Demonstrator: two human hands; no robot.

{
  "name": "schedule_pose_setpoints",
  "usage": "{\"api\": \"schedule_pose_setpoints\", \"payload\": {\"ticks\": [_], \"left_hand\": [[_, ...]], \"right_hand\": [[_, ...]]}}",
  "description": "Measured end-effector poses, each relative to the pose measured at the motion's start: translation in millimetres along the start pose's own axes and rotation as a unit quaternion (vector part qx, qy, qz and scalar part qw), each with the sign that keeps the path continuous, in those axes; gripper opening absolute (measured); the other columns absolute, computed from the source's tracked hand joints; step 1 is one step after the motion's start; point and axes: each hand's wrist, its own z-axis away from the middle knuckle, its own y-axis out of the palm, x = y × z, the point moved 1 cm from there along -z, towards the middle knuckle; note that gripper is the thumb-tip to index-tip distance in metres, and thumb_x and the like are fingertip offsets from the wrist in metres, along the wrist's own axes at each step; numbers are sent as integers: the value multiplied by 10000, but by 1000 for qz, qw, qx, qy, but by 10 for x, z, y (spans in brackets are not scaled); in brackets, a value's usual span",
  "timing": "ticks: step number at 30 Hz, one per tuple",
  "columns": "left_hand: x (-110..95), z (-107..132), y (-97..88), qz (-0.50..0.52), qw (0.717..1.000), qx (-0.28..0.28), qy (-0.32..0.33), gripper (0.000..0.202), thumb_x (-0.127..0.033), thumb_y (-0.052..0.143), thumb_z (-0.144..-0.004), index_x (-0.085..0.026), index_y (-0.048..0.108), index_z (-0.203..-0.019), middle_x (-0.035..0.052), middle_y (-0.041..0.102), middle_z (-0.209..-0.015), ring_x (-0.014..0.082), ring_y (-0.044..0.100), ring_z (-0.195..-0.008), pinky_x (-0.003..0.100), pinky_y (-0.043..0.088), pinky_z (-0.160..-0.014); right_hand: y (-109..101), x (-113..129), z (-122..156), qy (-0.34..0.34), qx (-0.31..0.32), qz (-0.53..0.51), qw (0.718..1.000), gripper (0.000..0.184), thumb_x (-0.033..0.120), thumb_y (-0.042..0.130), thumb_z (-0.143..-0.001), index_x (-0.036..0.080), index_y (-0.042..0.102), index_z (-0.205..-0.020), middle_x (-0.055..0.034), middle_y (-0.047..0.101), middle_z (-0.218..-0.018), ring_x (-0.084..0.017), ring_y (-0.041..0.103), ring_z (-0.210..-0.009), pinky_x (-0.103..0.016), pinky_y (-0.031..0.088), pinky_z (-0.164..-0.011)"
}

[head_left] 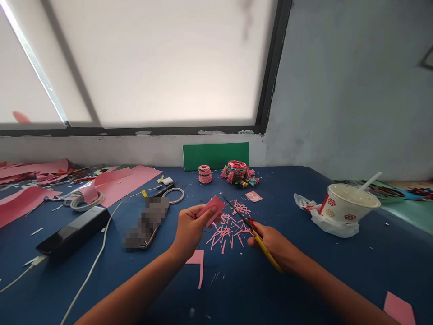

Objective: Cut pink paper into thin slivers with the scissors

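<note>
Between the thumb and fingers of my left hand (192, 225) is a small piece of pink paper (214, 210). My right hand (272, 243) grips a pair of scissors (265, 253) with yellow handles, the dark blades pointing up and left toward the paper. The blade tips are close to the paper's right edge; whether they touch it I cannot tell. Beneath and between my hands, thin pink paper strips (225, 232) lie scattered on the blue table (250, 289). An L-shaped pink scrap (200, 264) rests by my left wrist, and a patterned pink square (253, 196) lies beyond the strips.
Farther back stand a small pink ring stack (204, 174) and a larger multicoloured one (237, 172) before a green board (216, 155). To the left are a phone (149, 221), a black power bank (77, 230), a white cable (101, 253) and pink sheets (131, 180). A lidded cup (348, 205) stands right.
</note>
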Motion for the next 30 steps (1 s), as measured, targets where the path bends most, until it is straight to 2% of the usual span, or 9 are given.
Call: {"api": "schedule_pose_setpoints", "payload": {"ticks": [6,14,22,30], "left_hand": [[-7,-6,-3,24,999,-41,4,251,-380,668,-689,-143,710,-760,41,694,-675,152,630,-661,197,434,-534],[34,26,27,-10,999,27,24,244,-379,646,-711,-145,713,-721,36,692,-655,138,597,-604,207,416,-541],[28,16,21,5,1000,27,11,232,-369,647,-715,-145,711,-725,44,696,-659,130,601,-612,193,420,-537],[19,48,60,-3,999,54,6,231,-355,663,-698,-130,716,-691,45,682,-622,129,591,-578,207,430,-538]], "right_hand": [[16,8,1,-7,12,11,1000,327,506,512,-744,190,516,-827,-43,618,-782,-192,542,-664,-256,366,-564],[20,6,-3,-15,-3,23,1000,281,473,523,-743,195,527,-782,-31,623,-773,-184,545,-641,-247,360,-544],[7,33,-4,-19,-12,22,1000,212,343,467,-772,201,581,-663,-21,642,-693,-183,567,-626,-238,332,-521],[-5,55,21,-27,-8,14,1000,289,443,456,-772,197,583,-691,-31,635,-690,-185,555,-605,-245,319,-510]]}}
